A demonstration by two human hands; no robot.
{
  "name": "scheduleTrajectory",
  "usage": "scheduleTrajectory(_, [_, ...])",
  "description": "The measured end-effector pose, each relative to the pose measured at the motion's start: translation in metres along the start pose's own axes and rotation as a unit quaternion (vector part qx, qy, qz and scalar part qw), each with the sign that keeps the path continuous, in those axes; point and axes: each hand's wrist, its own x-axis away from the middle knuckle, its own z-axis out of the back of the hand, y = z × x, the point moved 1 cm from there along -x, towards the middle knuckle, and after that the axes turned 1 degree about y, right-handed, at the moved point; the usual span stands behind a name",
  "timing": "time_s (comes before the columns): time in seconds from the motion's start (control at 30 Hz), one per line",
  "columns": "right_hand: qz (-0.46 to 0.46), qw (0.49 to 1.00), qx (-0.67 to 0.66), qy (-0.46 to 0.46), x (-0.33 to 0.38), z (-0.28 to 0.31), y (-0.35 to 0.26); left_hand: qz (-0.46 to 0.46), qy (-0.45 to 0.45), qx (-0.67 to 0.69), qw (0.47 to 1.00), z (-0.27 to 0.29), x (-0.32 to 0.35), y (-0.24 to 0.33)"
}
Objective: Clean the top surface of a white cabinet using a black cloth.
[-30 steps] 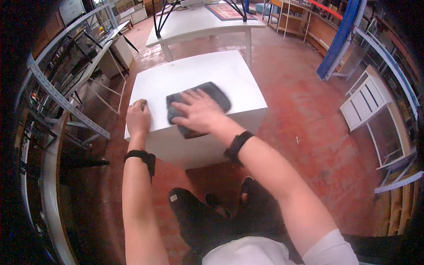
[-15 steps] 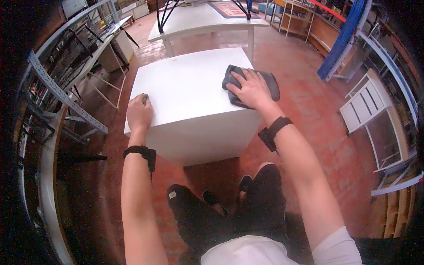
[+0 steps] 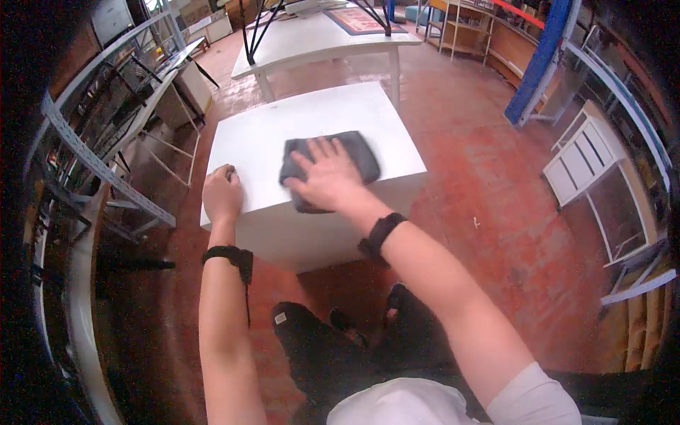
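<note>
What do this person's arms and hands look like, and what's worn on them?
The left hand and right hand are gloveless. Near the wrists are a left band and right band, both black, each with a small dark block. A thin dark cord hangs from the left one. A short, whitish sleeve shows on the right.

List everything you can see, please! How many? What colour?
Cloth: 1, dark grey, at box's front edge.
Box: 1, white, centre.
Table: 1, white, behind box.
Patterned mat: 1, red and blue, on table.
Perforated metal post: 1, grey, left.
Tall post: 1, blue, upper right.
Slatted furniture: 1, white, right.
Floor: 1, red, below.
The rest: too dim or small to count.
Wristbands: 2, black, one per wrist.
Right hand: 1, bare, flat on cloth.
Left hand: 1, bare, on box's left edge.
</note>
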Motion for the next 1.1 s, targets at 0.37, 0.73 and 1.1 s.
scheduleTrajectory(0.37, [0.069, 0.995, -0.069, -0.022, -0.027, -0.006, 0.001, -0.009, 0.019, 0.016, 1.000, 0.001, -0.004, -0.017])
scheduleTrajectory(0.73, [-0.070, 0.997, 0.035, -0.007, 0.010, 0.030, 0.128, 0.008, 0.013, 0.003, 1.000, 0.002, -0.004, -0.009])
scheduleTrajectory(1.1, [0.102, 0.994, -0.034, -0.025, 0.026, 0.028, 0.155, -0.052, 0.045, 0.035, 0.997, -0.001, -0.002, -0.026])
